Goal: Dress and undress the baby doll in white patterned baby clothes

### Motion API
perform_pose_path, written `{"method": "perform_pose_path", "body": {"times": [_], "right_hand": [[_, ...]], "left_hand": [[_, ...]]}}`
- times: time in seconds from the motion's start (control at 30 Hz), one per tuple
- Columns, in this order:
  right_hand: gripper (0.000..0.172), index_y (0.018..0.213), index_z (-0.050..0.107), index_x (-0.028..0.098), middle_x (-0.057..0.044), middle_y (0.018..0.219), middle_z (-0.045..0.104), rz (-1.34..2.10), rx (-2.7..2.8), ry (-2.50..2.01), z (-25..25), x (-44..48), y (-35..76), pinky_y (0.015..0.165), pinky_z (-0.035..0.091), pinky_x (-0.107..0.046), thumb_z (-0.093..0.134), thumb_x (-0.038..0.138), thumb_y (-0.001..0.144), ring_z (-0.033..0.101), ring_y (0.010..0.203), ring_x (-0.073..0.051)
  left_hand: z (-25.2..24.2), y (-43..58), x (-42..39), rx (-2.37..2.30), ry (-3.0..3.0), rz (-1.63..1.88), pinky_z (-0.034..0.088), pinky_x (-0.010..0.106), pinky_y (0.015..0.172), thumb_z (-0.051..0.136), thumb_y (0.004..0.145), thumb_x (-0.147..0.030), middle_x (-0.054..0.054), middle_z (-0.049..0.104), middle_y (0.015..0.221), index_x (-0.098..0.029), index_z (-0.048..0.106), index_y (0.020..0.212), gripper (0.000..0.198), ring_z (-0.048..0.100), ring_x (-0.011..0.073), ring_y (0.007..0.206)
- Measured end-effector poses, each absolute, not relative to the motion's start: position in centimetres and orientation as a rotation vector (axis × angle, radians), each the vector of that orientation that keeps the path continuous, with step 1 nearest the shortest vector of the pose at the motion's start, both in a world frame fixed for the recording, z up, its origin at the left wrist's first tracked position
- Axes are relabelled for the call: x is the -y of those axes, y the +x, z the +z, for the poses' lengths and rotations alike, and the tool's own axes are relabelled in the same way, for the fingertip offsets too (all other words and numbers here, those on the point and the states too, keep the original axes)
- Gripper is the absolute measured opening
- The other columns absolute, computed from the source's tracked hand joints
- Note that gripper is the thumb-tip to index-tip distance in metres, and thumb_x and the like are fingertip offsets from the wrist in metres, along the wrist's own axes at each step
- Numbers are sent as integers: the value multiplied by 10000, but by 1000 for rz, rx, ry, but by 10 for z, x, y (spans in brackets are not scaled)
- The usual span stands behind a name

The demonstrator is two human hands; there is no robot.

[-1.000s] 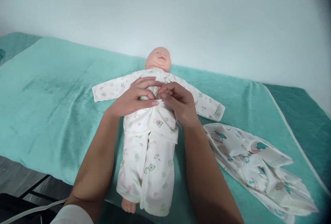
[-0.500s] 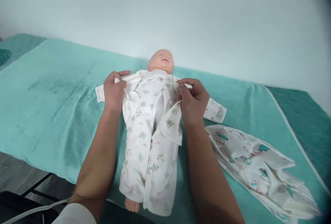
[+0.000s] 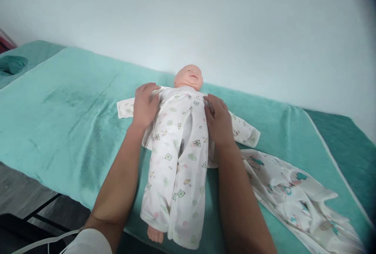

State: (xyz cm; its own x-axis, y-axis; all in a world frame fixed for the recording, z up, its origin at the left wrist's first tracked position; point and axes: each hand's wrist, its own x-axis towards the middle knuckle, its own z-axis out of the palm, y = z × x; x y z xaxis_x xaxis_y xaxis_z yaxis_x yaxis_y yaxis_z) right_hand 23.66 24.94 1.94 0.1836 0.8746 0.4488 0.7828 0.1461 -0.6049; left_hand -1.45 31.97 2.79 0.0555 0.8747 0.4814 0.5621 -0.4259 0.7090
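Observation:
A baby doll lies on its back, its head toward the wall. It wears white trousers with a green bear print, pulled up high over the chest, and a white shirt with both sleeves spread outward. At the doll's upper left side my left hand rests with fingers stretched over the shirt, open. My right hand lies against the other side of the chest, fingers bent but apart, touching the clothing. Both hands cover parts of the shirt. One bare foot sticks out of a trouser leg.
A green padded bed stands against a pale wall. To the doll's right lies a crumpled white printed cloth. A white cable runs past a dark object at the lower left.
Both hands have let go of the shirt's front edges, which now lie out to the sides rather than over the trousers. My view has shifted slightly.

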Motion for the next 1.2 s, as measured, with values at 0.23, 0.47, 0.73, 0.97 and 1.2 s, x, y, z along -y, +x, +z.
{"method": "perform_pose_path", "body": {"times": [0.23, 0.47, 0.73, 0.97, 1.2], "right_hand": [[493, 1382, 664, 233, -107, 1450, 651, 6, 1661, -1815, 7, -260, 246, 1162, 406, -534, 341, 285, 1014, 558, 1362, -306], [486, 1259, 727, 119, -196, 1315, 714, -36, 1369, -2047, 2, -266, 270, 1108, 451, -563, 407, 279, 930, 639, 1244, -356], [325, 1223, 681, 229, -103, 1287, 716, 207, 1752, -1517, 62, -276, 188, 1065, 503, -475, 526, 331, 956, 644, 1213, -281], [325, 1171, 680, 124, -229, 1208, 683, 58, 2665, -1802, 86, -344, 108, 789, 512, -436, 645, 297, 898, 635, 1102, -375], [315, 1090, 704, 177, -152, 1021, 757, 223, 2896, -1831, 86, -365, 96, 691, 474, -374, 695, 401, 869, 698, 889, -297]], "left_hand": [[20, -4, -321, -1746, 2294, 785, 354, 507, 1170, 381, 1042, -320, 73, 646, 1420, -333, 632, 1413, 449, 539, 300, 1328], [26, -19, -321, -1986, 2114, 677, 448, 496, 1031, 369, 986, -184, 73, 705, 1299, -343, 692, 1346, 509, 600, 322, 1216], [28, -23, -320, -1972, 2082, 645, 436, 459, 1040, 396, 995, -198, 75, 709, 1272, -350, 677, 1362, 487, 627, 292, 1194], [25, -26, -322, -1921, 2094, 638, 431, 491, 1044, 381, 1016, -225, 86, 696, 1307, -332, 659, 1387, 476, 615, 314, 1217], [21, -28, -323, -1940, 2121, 587, 433, 470, 1045, 358, 1018, -202, 72, 700, 1299, -328, 649, 1367, 471, 608, 294, 1224]]}}
